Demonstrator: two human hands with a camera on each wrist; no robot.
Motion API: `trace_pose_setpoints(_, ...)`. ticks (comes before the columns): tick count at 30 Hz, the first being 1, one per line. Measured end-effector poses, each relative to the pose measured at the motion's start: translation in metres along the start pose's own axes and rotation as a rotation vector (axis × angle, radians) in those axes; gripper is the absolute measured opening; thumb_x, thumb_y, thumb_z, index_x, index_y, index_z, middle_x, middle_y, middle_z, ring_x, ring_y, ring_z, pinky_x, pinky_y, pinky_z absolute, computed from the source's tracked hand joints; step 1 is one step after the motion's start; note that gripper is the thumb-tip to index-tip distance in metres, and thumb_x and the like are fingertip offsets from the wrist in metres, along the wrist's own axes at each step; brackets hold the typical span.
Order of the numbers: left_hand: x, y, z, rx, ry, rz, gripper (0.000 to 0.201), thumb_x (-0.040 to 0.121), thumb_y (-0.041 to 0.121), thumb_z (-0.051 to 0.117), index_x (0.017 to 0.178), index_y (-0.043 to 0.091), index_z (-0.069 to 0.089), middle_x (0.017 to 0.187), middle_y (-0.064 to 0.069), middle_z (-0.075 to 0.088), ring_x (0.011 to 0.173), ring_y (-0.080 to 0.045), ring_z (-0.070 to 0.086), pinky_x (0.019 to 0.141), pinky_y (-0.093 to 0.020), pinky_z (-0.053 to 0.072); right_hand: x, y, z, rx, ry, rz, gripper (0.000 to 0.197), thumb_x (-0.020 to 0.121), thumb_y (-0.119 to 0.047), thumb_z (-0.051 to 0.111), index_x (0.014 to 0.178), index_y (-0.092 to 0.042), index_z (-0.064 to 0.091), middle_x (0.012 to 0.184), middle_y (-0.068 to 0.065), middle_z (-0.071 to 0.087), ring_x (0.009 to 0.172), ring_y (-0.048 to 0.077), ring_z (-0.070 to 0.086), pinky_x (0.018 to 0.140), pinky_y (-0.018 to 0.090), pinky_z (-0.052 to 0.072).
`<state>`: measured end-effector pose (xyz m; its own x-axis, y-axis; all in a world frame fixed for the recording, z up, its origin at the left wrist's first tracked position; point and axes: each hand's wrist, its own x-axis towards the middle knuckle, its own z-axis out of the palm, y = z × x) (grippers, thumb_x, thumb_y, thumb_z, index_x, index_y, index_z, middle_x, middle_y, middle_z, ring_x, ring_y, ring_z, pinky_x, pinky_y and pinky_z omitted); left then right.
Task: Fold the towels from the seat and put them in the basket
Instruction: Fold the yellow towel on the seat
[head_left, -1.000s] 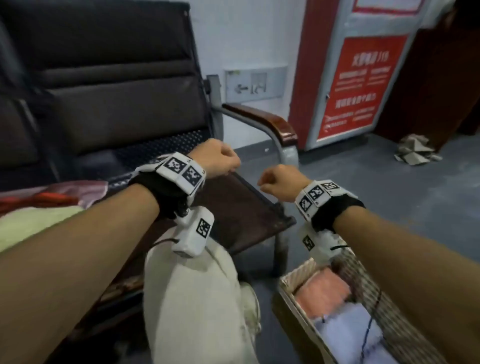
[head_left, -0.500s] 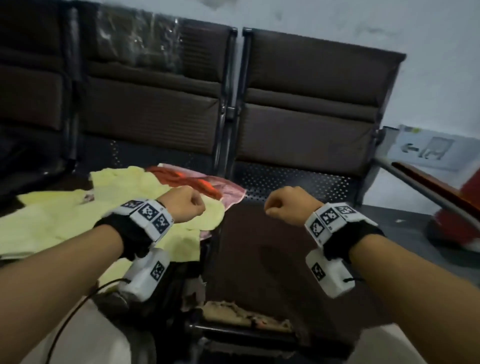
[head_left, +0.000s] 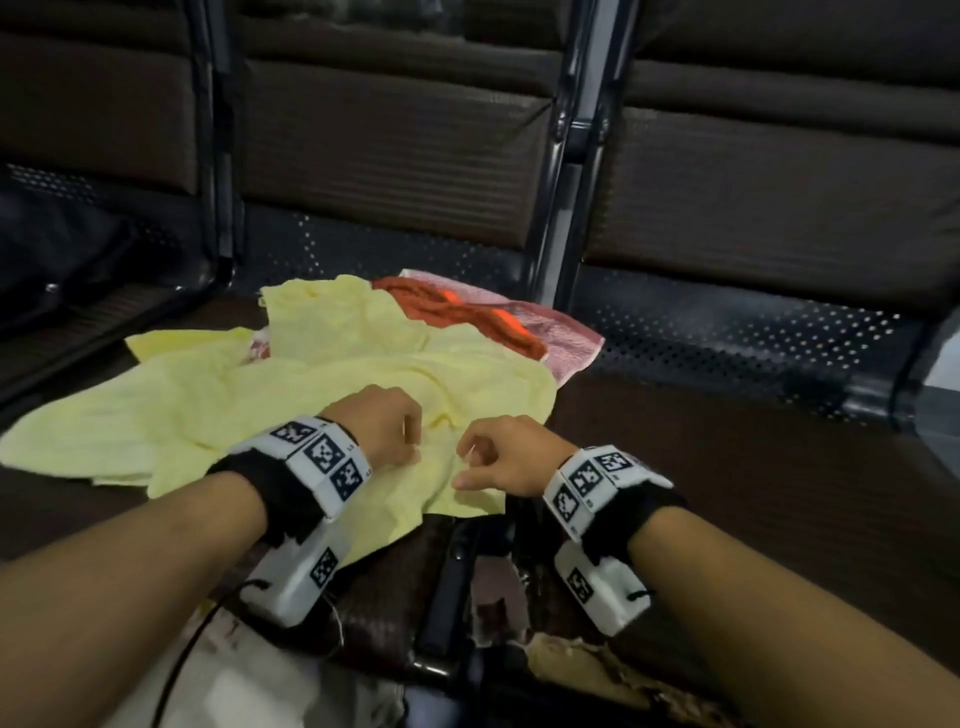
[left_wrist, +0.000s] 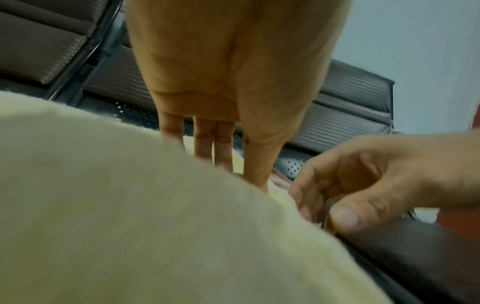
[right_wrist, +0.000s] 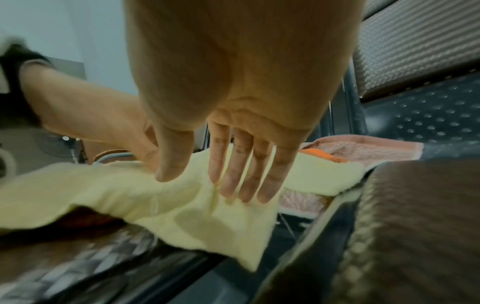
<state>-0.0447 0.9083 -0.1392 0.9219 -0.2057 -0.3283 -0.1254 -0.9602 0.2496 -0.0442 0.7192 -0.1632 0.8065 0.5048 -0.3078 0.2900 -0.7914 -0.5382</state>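
both hands have come down from clenched fists in the air onto the yellow towel (head_left: 291, 410), and the view has swung left and down onto the pile. left hand (head_left: 382, 428) rests on the cloth with fingers (left_wrist: 222, 151) extended onto it, while right hand (head_left: 506, 457) sits just beside it at the towel's near right corner, fingers (right_wrist: 235, 174) fairly straight and thumb near the fabric; whether either truly pinches the cloth cannot be told. yellow towel lies rumpled across the dark brown seat (head_left: 753, 483), covering part of an orange towel (head_left: 457, 312) and a pink towel (head_left: 566, 338) at the far side.
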Motion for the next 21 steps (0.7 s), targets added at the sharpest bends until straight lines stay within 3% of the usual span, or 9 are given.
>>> trace_pose_setpoints(4,-0.002,0.007,-0.007,-0.231,0.106,0.111,0.018,0.08,0.024,0.072,0.069,0.025,0.058,0.076,0.008,0.06,0.076,-0.012,0.058,0.071,-0.024,0.044,-0.009,-0.008,0.005,0.137,0.089,-0.064,0.043,0.08,-0.041,0.072,0.112,-0.014,0.062,0.098,0.004,0.068,0.094,0.018,0.062,0.087,0.032,0.05)
trace_pose_setpoints(7,-0.008,0.014,-0.012,-0.422,0.187,0.16,0.018,0.08,0.018,0.072,0.067,0.022,0.059,0.075,0.001,0.061,0.074,-0.016,0.057,0.074,-0.032,0.047,-0.024,-0.01,-0.005,0.187,0.231,-0.101,0.034,0.082,-0.032,0.072,0.108,-0.012,0.064,0.099,0.006,0.069,0.093,0.017,0.063,0.085,0.029,0.05)
trace_pose_setpoints(11,-0.021,0.029,-0.022,-0.576,0.221,0.225,0.015,0.078,0.012,0.074,0.069,0.015,0.063,0.07,-0.002,0.06,0.068,-0.016,0.055,0.071,-0.033,0.046,-0.048,-0.009,-0.019,0.16,0.368,-0.067,0.051,0.087,-0.024,0.066,0.133,-0.019,0.045,0.113,0.001,0.06,0.093,0.017,0.06,0.085,0.026,0.048)
trace_pose_setpoints(13,-0.029,0.035,-0.023,-0.505,0.199,0.274,0.013,0.074,0.014,0.077,0.068,0.018,0.066,0.067,0.005,0.061,0.066,-0.01,0.055,0.068,-0.026,0.044,-0.057,-0.01,-0.023,0.173,0.405,-0.065,0.055,0.09,-0.021,0.062,0.14,-0.022,0.038,0.114,0.002,0.058,0.094,0.019,0.06,0.087,0.027,0.047)
trace_pose_setpoints(17,-0.047,0.035,-0.011,-0.343,-0.026,0.283,0.009,0.081,0.015,0.071,0.086,0.022,0.073,0.072,0.008,0.067,0.071,-0.006,0.062,0.072,-0.022,0.049,-0.065,-0.015,-0.015,0.097,0.352,-0.045,0.036,0.093,-0.025,0.056,0.129,-0.021,0.053,0.109,0.0,0.063,0.095,0.014,0.059,0.083,0.02,0.041)
trace_pose_setpoints(19,-0.048,0.03,-0.003,-0.201,0.066,0.218,0.013,0.085,0.015,0.066,0.095,0.022,0.07,0.078,0.009,0.063,0.081,-0.011,0.062,0.075,-0.022,0.046,-0.064,-0.019,-0.007,0.04,0.302,-0.046,0.033,0.092,-0.024,0.057,0.125,-0.018,0.056,0.108,0.0,0.065,0.092,0.011,0.057,0.078,0.018,0.038)
trace_pose_setpoints(21,-0.045,0.02,-0.001,-0.073,0.21,0.105,0.02,0.086,0.015,0.063,0.105,0.019,0.065,0.094,0.002,0.059,0.096,-0.019,0.059,0.081,-0.025,0.044,-0.062,-0.021,-0.002,0.033,0.283,-0.046,0.031,0.091,-0.022,0.058,0.122,-0.016,0.057,0.107,0.001,0.065,0.093,0.013,0.058,0.078,0.02,0.039)
